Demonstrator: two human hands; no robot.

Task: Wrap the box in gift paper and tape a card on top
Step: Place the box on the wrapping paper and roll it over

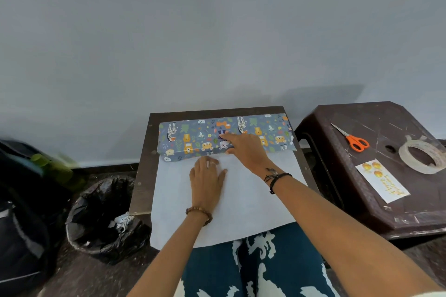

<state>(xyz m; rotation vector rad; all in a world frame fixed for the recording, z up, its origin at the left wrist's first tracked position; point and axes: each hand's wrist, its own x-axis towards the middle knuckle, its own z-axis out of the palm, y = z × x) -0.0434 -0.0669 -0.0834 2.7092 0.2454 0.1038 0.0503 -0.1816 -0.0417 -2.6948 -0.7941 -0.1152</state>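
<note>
Your 2 hands lie flat, fingers spread, holding nothing: left hand (pixel 208 179) on white paper (pixel 243 207), right hand (pixel 243 149) on 1 wrapped box (pixel 193 138), frame ctr. Right: 1 card (pixel 382 181), 1 tape roll (pixel 421 157), 1 scissors (pixel 352 138).

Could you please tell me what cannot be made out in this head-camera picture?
- The box itself: hidden under the folded animal-print gift paper.
- The writing on the white card with gold ornaments, on the dark brown plastic stool: too small.
- The dark bag at left: blurred, cut by the edge.
- The table area under the left hand and right hand.
</note>
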